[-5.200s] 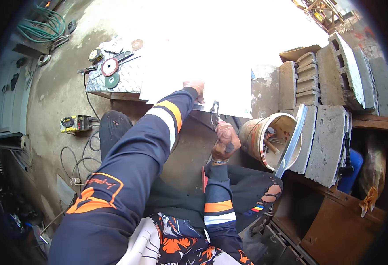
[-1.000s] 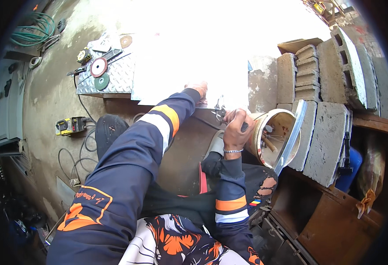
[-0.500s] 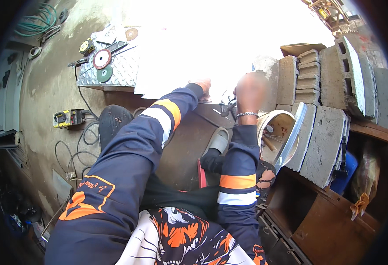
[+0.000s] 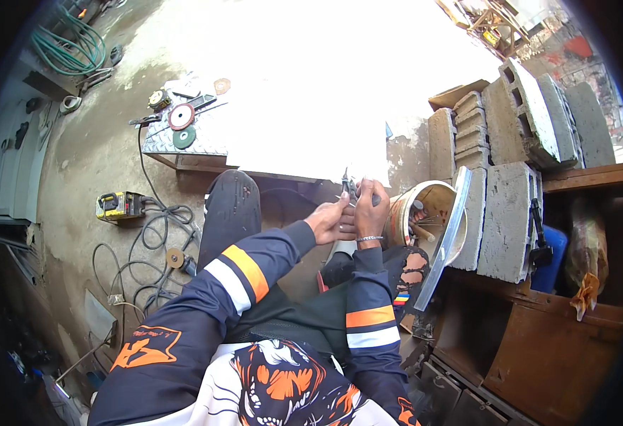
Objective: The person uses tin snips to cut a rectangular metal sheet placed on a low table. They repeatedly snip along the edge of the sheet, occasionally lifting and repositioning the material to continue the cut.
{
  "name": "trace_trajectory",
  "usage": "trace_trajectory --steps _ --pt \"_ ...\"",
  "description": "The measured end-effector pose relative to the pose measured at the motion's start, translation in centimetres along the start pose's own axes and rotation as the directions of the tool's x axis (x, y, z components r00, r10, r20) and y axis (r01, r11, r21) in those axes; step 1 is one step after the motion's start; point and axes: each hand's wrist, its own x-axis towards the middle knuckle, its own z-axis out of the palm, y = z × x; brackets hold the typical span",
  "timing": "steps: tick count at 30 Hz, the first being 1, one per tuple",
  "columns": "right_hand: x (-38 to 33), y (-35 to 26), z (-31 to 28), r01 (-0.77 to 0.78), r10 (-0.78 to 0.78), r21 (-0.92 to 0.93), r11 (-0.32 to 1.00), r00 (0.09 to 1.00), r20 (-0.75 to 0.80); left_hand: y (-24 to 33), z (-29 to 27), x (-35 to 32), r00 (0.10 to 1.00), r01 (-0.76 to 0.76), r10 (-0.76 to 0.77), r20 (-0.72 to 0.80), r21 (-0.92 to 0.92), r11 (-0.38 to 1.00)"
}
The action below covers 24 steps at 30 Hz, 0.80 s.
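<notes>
The right hand (image 4: 372, 206) closes around a hand tool (image 4: 348, 187) with its metal head pointing away, just by the near edge of a white sheet (image 4: 304, 121); fingers hide most of the handle. The left hand (image 4: 331, 221) is half curled, thumb at the tool; I cannot tell whether it pinches it. Glare swallows the sheet's far edge. A bucket (image 4: 399, 213) crowds the right hand, a metal strip (image 4: 445, 241) crossing its mouth. Floor (image 4: 283, 204) shows between left hand and left knee (image 4: 232, 202).
</notes>
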Motion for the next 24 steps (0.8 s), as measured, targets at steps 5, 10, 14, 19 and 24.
trace_trajectory --steps 5,10,14,19,24 --pt "-2.2 -0.5 -0.3 0.151 -0.148 -0.279 0.948 0.988 0.033 -0.7 2.2 2.6 0.952 -0.228 0.295 0.086 -0.447 0.865" --pt "-3.3 -1.9 0.3 0.224 -0.220 -0.351 0.909 0.974 0.051 -0.3 2.7 0.3 0.973 -0.195 0.230 0.024 -0.451 0.871" --pt "-3.5 -2.3 0.4 0.229 -0.243 -0.379 0.897 0.970 0.012 -1.1 2.1 0.1 0.972 -0.146 0.220 0.087 -0.512 0.847" --pt "-2.5 -2.1 0.8 0.205 -0.219 -0.333 0.920 0.976 -0.004 -3.1 -0.8 2.7 0.944 -0.072 0.225 0.242 -0.514 0.855" --pt "0.4 -3.5 -0.4 -0.057 0.053 -0.183 0.981 0.998 -0.027 -2.3 1.3 1.8 0.960 -0.003 0.130 0.247 -0.458 0.889"
